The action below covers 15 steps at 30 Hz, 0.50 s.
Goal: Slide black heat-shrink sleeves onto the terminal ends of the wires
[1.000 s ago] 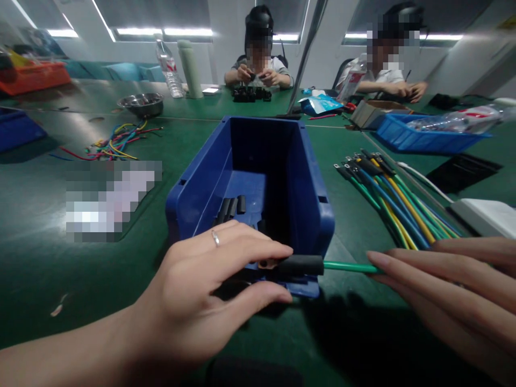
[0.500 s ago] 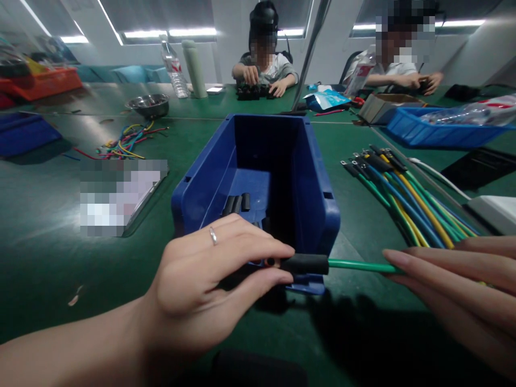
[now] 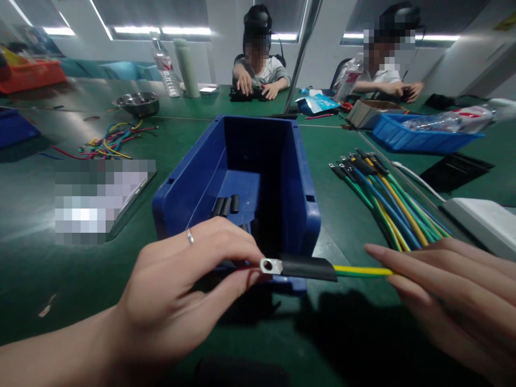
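A yellow-and-green wire (image 3: 358,271) runs across in front of the blue bin, with a black sleeve (image 3: 308,267) around its left part. Beyond the sleeve, a silver ring terminal (image 3: 271,265) pokes out, its hole facing me. The fingertips of my left hand (image 3: 193,279), which wears a ring, pinch the terminal's outer end. My right hand (image 3: 447,290) grips the wire to the right of the sleeve, between thumb and fingers. Inside the blue bin (image 3: 308,215) lie several short black sleeves (image 3: 226,205).
Several sleeved wires (image 3: 395,199) lie bundled on the right, near a white box (image 3: 479,220). To the left are a phone (image 3: 108,204), a tangle of thin wires (image 3: 116,141) and a metal bowl (image 3: 139,104). Two people (image 3: 260,75) sit across the table.
My left fingertips have shifted off the black sleeve to the terminal's end, baring the terminal. The wire beside the sleeve shows yellow and green, where only green showed before. The view has shifted slightly.
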Tool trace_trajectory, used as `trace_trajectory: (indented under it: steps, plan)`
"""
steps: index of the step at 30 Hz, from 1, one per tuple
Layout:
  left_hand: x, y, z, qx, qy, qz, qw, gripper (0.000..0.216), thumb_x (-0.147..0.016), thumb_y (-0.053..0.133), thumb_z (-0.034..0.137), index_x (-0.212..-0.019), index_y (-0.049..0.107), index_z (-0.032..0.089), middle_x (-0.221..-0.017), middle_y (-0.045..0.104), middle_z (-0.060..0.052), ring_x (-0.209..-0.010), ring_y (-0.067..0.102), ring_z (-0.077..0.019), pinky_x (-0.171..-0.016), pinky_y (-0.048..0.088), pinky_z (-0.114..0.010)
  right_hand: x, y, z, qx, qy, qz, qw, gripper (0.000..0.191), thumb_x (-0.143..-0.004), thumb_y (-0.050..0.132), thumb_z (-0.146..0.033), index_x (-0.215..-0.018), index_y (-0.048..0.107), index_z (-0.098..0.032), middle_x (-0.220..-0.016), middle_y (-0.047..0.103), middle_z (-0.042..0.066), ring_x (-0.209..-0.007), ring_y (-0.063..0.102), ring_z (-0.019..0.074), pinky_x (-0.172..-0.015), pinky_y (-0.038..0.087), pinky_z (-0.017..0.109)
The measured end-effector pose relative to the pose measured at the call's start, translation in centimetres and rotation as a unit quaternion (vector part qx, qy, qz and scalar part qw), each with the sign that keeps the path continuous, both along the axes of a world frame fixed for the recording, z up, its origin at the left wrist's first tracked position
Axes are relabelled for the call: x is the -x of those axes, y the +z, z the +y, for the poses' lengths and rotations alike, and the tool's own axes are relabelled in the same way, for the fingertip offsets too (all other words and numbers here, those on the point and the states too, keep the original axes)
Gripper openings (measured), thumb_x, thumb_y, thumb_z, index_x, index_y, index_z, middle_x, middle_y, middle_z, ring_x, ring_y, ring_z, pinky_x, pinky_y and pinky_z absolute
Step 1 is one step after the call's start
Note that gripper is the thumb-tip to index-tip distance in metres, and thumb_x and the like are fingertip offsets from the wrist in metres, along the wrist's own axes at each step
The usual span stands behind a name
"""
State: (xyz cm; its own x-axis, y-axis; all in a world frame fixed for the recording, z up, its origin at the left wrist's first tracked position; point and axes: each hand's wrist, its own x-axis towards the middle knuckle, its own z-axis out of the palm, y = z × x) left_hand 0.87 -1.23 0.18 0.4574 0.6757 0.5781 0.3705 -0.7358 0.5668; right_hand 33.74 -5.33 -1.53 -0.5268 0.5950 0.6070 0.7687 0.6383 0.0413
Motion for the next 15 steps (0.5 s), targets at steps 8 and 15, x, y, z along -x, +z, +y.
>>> trace_trajectory:
  steps: [8,15]
  plan:
    - [-0.27,0.89,0.14,-0.019,-0.006,0.013,1.000,0.010,-0.106,0.069,0.025,-0.097,0.071,0.021,-0.088,0.079,0.003,-0.078,0.076,-0.0082,-0.077,0.060,-0.011,0.29,-0.49,-0.11,-0.006,-0.019,0.019,1.000,0.029,-0.109,0.059,-0.022,-0.137,0.068,-0.026,-0.082,0.067,0.001,-0.070,0.062,0.0109,-0.066,0.047,0.028]
    - [-0.06,0.76,0.08,-0.017,-0.003,0.007,1.000,0.012,-0.109,0.066,0.030,-0.102,0.070,0.020,-0.090,0.078,0.005,-0.080,0.075,-0.0051,-0.078,0.058,-0.007,-0.07,-0.25,-0.80,0.027,-0.025,0.023,0.999,0.048,-0.105,0.064,-0.017,-0.150,0.063,-0.034,-0.092,0.075,0.000,-0.076,0.066,0.0126,-0.069,0.052,0.031]
